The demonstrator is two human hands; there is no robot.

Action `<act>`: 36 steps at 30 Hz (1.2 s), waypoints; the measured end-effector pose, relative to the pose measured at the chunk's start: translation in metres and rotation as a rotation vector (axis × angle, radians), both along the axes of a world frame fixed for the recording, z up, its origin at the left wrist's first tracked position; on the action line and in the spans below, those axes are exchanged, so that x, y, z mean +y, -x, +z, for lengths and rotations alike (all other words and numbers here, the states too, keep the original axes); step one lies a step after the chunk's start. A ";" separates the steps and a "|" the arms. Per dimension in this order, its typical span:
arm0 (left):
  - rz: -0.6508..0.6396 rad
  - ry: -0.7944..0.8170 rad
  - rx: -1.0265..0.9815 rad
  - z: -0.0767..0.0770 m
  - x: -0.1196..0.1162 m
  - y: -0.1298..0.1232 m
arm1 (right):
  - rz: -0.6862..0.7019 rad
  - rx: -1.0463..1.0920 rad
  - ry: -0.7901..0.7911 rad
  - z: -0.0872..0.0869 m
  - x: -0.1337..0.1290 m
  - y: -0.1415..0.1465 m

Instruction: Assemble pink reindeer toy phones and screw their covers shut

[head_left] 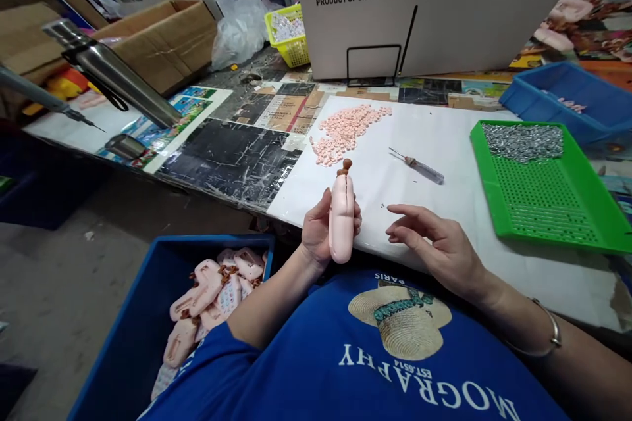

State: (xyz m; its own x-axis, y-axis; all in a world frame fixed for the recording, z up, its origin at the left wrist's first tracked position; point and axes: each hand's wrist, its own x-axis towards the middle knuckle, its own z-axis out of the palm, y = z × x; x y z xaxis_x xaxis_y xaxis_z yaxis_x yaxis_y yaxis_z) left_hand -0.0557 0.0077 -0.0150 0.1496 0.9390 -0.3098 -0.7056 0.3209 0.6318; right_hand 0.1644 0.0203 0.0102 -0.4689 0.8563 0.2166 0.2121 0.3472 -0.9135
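Observation:
My left hand [318,227] is wrapped round a pale pink plastic toy piece [342,220], long and rounded, held edge-on with a seam along it. Brown knobs [344,168] stick out of its far end. To the right, my right hand [439,247] hovers over the near edge of the white work surface [375,177], fingers apart and nothing visible in them. Just beyond its fingertips lie a few tiny dark bits [382,206], too small to name surely. A screwdriver with a clear handle [425,171] rests farther back, beside a heap of small pink parts [348,131].
On the right, a green tray [548,194] holds many small metal pieces, with a blue bin [567,95] behind it. A blue crate [123,316] of pink toy pieces stands low at left. A steel flask [118,75], a hanging power screwdriver [54,102] and a yellow basket [291,46] are beyond.

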 end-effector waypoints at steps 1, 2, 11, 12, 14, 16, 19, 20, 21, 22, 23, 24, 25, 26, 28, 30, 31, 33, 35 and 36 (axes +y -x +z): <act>0.006 -0.012 0.009 0.000 -0.001 -0.001 | -0.008 -0.010 -0.018 0.001 0.001 0.001; 0.018 -0.033 0.025 0.000 -0.002 -0.003 | -0.016 -0.011 -0.037 0.002 0.003 0.003; 0.091 -0.436 0.497 -0.019 -0.018 -0.016 | 0.014 0.039 -0.450 0.022 0.012 0.023; 0.086 -0.483 0.528 -0.020 -0.018 -0.015 | 0.008 0.043 -0.484 0.022 0.012 0.024; 0.095 -0.550 0.546 -0.020 -0.019 -0.015 | 0.009 0.056 -0.534 0.022 0.012 0.026; 0.118 -0.592 0.523 -0.019 -0.019 -0.016 | 0.032 0.073 -0.560 0.021 0.011 0.026; 0.141 -0.619 0.485 -0.018 -0.020 -0.019 | 0.063 0.110 -0.580 0.022 0.012 0.026; 0.150 -0.627 0.478 -0.019 -0.020 -0.021 | 0.063 0.126 -0.580 0.022 0.012 0.027; 0.158 -0.636 0.476 -0.020 -0.020 -0.022 | 0.056 0.140 -0.575 0.022 0.013 0.027; 0.166 -0.640 0.478 -0.021 -0.020 -0.023 | 0.044 0.149 -0.563 0.022 0.013 0.027; 0.169 -0.640 0.484 -0.022 -0.020 -0.023 | 0.029 0.150 -0.548 0.021 0.014 0.028; 0.169 -0.636 0.492 -0.022 -0.021 -0.024 | 0.016 0.145 -0.527 0.021 0.014 0.028; 0.164 -0.630 0.502 -0.022 -0.021 -0.024 | 0.011 0.135 -0.507 0.020 0.014 0.027; 0.159 -0.625 0.517 -0.020 -0.022 -0.023 | 0.014 0.125 -0.489 0.019 0.014 0.026; 0.150 -0.652 0.559 -0.016 -0.024 -0.022 | 0.029 0.117 -0.455 0.018 0.013 0.024; 0.155 -0.732 0.632 -0.010 -0.025 -0.020 | 0.032 0.129 -0.420 0.016 0.011 0.020; 0.164 -0.785 0.684 -0.006 -0.026 -0.020 | 0.032 0.133 -0.402 0.015 0.010 0.019; 0.198 -0.874 0.780 0.001 -0.027 -0.019 | 0.043 0.134 -0.372 0.014 0.008 0.016; 0.226 -0.910 0.829 0.007 -0.030 -0.020 | 0.062 0.127 -0.360 0.013 0.006 0.014; 0.233 -0.912 0.842 0.010 -0.031 -0.021 | 0.066 0.122 -0.359 0.012 0.005 0.013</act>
State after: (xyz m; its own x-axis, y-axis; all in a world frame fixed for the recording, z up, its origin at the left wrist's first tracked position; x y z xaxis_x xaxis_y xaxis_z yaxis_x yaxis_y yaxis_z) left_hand -0.0345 -0.0236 -0.0051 0.0242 0.8387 0.5441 0.0413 -0.5446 0.8377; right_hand 0.1512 0.0250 0.0219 -0.4730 0.6844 0.5548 0.0760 0.6591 -0.7482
